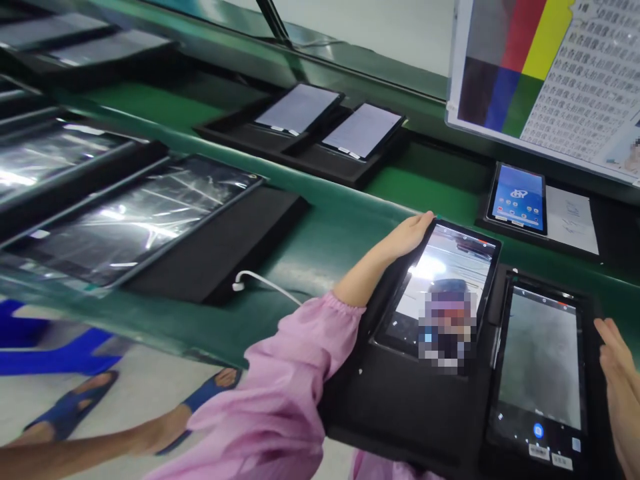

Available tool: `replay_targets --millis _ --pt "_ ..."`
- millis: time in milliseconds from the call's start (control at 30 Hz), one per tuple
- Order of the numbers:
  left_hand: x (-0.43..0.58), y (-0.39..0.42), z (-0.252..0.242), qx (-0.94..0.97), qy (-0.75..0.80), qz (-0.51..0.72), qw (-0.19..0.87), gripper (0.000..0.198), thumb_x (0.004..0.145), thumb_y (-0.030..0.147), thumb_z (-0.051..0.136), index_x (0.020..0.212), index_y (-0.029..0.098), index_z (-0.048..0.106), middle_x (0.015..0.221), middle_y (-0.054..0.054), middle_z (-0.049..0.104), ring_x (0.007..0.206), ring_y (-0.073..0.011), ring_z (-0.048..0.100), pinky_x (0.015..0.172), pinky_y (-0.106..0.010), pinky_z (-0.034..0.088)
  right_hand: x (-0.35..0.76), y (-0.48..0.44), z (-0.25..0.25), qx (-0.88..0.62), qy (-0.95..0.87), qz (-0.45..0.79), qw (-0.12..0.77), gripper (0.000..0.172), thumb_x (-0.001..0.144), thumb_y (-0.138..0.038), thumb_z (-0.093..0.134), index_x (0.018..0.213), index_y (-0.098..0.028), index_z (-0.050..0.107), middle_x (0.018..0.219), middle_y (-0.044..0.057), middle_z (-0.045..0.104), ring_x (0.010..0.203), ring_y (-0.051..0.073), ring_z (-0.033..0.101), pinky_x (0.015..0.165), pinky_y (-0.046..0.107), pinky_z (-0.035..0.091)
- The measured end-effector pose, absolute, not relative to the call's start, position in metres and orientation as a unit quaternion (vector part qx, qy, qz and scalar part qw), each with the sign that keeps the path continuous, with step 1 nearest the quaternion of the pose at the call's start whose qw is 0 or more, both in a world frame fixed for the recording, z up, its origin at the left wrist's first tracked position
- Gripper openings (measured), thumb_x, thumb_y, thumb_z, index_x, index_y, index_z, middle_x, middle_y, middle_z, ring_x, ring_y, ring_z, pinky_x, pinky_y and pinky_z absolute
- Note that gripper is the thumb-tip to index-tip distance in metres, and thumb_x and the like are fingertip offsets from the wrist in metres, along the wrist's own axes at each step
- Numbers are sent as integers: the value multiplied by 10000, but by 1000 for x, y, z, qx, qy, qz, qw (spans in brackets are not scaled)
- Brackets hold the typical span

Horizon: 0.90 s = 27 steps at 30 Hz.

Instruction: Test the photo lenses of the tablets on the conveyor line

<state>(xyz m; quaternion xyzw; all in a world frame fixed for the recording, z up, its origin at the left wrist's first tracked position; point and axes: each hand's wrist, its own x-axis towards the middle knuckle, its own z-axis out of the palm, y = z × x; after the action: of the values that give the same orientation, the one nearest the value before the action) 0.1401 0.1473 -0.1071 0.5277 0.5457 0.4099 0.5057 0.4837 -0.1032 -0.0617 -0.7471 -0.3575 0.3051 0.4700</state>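
My left hand (413,233) is closed at the upper left edge of a tablet (440,280), which lies tilted over a black foam tray (395,400). The tablet's screen has a camera picture, partly blurred out. Beside it in the tray is a second tablet (543,360), showing a grey-green camera picture and a blue round button, with two small labels at its lower edge. My right hand (617,380) is at the right frame edge, just right of the second tablet, fingers stretched out and holding nothing. Part of this hand is cut off.
A green bench (330,233) carries a wrapped large screen (145,213) on black foam and a white cable (265,277). On the line behind stand a tray with two pale-screened tablets (300,110) and a blue-screened tablet (519,199). A colour chart (530,73) hangs above. Another person's sandalled foot (75,403) shows below.
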Motion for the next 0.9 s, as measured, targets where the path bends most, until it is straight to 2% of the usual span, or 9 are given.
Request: replay_targets --millis 67,133,300,400,500,600,733,833,900 --pt "139 149 -112 505 524 425 539 405 965 476 537 998 130 745 952 -101 759 936 -269 686 932 -382 506 471 -99 -55 -715 -419 315 463 544 898 -600 725 1408 -423 655 1662 -66 382 1572 317 285 1321 473 228" --pt "136 149 -115 478 504 447 564 393 940 431 570 1089 108 738 926 -101 753 878 -246 685 864 -354 514 453 -94 -50 -663 -513 322 439 497 970 -532 673 1436 -364 626 1658 3 393 1548 345 328 1300 610 225" --pt "124 137 -105 430 454 507 593 358 848 283 679 1155 112 743 790 -51 682 711 -175 617 700 -274 485 401 -79 -53 -590 -687 287 313 415 1045 -445 590 1455 -381 572 1688 25 327 1559 325 300 1275 656 239" --pt "117 123 -86 429 422 537 591 379 858 278 704 1220 174 749 826 -33 663 706 -156 583 658 -249 457 375 -61 -65 -559 -650 344 383 520 1060 -425 576 1555 -380 425 1695 32 310 1559 279 309 1287 589 272" --pt "113 111 -71 448 363 572 583 381 855 300 741 1226 215 761 782 -14 602 678 -148 528 609 -240 408 359 -40 -75 -557 -517 425 492 542 1036 -479 614 1525 -307 456 1643 71 403 1519 270 388 1284 529 315" --pt "112 106 -64 473 313 593 571 389 830 320 775 1207 223 772 699 13 490 614 -138 435 559 -248 339 353 -31 -77 -570 -434 446 537 584 1027 -507 610 1538 -272 454 1581 102 479 1474 288 451 1267 553 331" --pt "113 105 -63 494 288 603 556 366 834 312 762 1188 218 776 673 27 408 602 -132 369 558 -250 286 348 -48 -73 -552 -607 231 523 675 1013 -337 635 1619 -350 338 1695 45 298 1570 296 277 1302 597 184" --pt "114 106 -64 501 290 606 546 330 844 295 735 1163 220 779 660 27 383 598 -139 347 563 -259 273 338 -68 -71 -464 -811 31 356 578 985 -229 627 1515 -420 498 1743 -102 126 1616 258 101 1327 503 36" --pt "115 107 -64 505 289 608 540 308 852 293 721 1146 225 781 650 29 365 587 -143 324 565 -268 273 327 -77 -71 -405 -879 -11 250 409 1002 -233 575 1375 -389 639 1716 -109 233 1608 233 113 1321 448 -27"
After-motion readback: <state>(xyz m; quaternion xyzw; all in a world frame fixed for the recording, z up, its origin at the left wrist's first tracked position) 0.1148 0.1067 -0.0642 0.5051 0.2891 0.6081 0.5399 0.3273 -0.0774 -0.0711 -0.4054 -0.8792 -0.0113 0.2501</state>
